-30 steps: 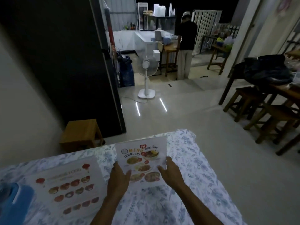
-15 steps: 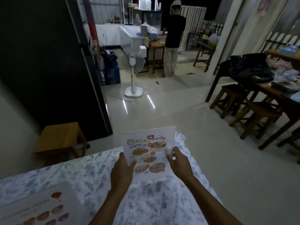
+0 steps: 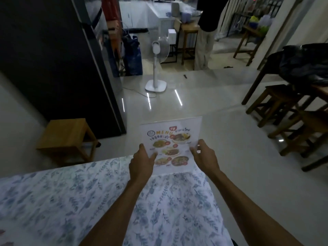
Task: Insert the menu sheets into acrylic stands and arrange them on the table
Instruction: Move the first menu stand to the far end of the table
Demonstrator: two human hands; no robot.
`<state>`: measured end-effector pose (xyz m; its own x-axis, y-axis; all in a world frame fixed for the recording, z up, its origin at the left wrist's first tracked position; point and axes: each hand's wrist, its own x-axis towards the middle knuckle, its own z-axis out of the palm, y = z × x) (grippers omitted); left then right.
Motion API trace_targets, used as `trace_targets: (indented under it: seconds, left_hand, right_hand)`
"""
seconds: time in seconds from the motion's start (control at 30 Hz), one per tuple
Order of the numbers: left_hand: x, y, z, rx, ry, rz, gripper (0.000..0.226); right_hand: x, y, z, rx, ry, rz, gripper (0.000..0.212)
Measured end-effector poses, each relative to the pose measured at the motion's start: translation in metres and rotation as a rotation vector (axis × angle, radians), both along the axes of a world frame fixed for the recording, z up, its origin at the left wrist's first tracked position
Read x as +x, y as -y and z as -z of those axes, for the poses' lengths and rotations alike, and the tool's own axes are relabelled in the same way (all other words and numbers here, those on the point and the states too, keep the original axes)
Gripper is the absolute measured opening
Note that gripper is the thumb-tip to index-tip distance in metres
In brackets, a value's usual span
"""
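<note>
A white menu sheet inside a clear acrylic stand (image 3: 171,139) stands upright at the far edge of the table with the floral cloth (image 3: 79,192). It shows the word MENU and several food photos. My left hand (image 3: 142,163) grips its left edge and my right hand (image 3: 204,155) grips its right edge. A sliver of a second menu sheet (image 3: 2,233) shows at the bottom left corner.
A low wooden stool (image 3: 67,137) stands left beyond the table, next to a dark tall cabinet (image 3: 53,59). A white standing fan (image 3: 156,68) is on the tiled floor. Wooden stools (image 3: 284,107) and a table stand right. A person (image 3: 205,32) stands at the back.
Both hands carried the menu stand farther away toward the table's far edge. My view shifted right and forward, so the second menu sheet slid almost out of frame.
</note>
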<state>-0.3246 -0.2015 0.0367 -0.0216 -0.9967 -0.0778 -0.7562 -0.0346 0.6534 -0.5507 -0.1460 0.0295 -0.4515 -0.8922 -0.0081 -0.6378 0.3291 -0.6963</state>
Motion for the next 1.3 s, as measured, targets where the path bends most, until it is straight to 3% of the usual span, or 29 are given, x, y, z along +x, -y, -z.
trace_targets:
  seconds: [0.3, 0.57, 0.73, 0.87, 0.97, 1.3]
  left_hand:
    - [-0.034, 0.03, 0.009, -0.009, 0.037, -0.028, 0.047]
    - [-0.049, 0.029, 0.024, -0.035, 0.023, -0.027, 0.058]
    - [-0.045, 0.025, 0.027, -0.009, 0.054, 0.003, 0.046]
    - [-0.04, 0.007, 0.025, -0.019, -0.003, 0.016, 0.053]
    - [-0.031, -0.008, 0.021, -0.022, -0.014, -0.005, 0.063]
    - [0.026, -0.059, -0.002, -0.042, -0.028, -0.011, 0.063]
  right_hand:
    - [-0.034, 0.036, 0.016, 0.014, 0.039, -0.027, 0.036]
    - [-0.041, 0.031, 0.032, -0.016, 0.015, 0.006, 0.032]
    - [-0.041, 0.028, 0.034, 0.045, 0.03, -0.002, 0.029]
    - [-0.04, 0.009, 0.037, 0.133, 0.093, 0.011, 0.05]
    - [-0.033, -0.009, 0.04, 0.194, 0.087, 0.039, 0.058]
    - [0.041, -0.056, 0.012, 0.157, 0.098, -0.032, 0.05]
